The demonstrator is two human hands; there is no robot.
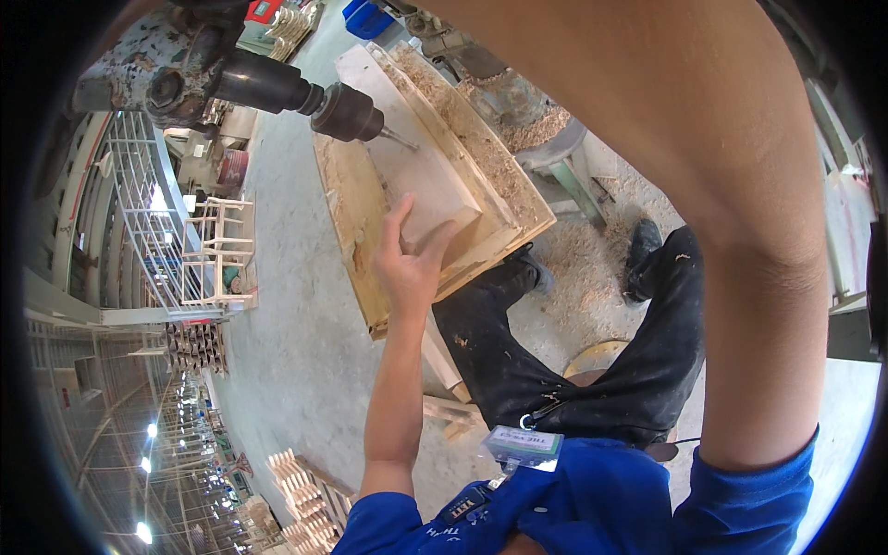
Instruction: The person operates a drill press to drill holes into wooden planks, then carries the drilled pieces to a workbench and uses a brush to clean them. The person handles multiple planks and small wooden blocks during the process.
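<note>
Resting w/ digits spread on smooth, flat-topped wood blk [421,178], L hand [412,268]; R hand off-frame, state unclear.

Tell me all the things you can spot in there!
Drill chuck: one, dark, upper left
Drill bit: one, silvery, in the chuck
Wood piece: one, pale, upper middle
Wooden base: one, yellowish, beneath it
Shavings: many, tan, base and floor
Bin: one, blue, top
Frames: several, pale, left
Lights: several, white, lower left
Shirt: one, blue, bottom
Trousers: one pair, black, centre right
Left hand: one, bare, on wood piece
Right arm: one, bare, upper right, hand unseen
</note>
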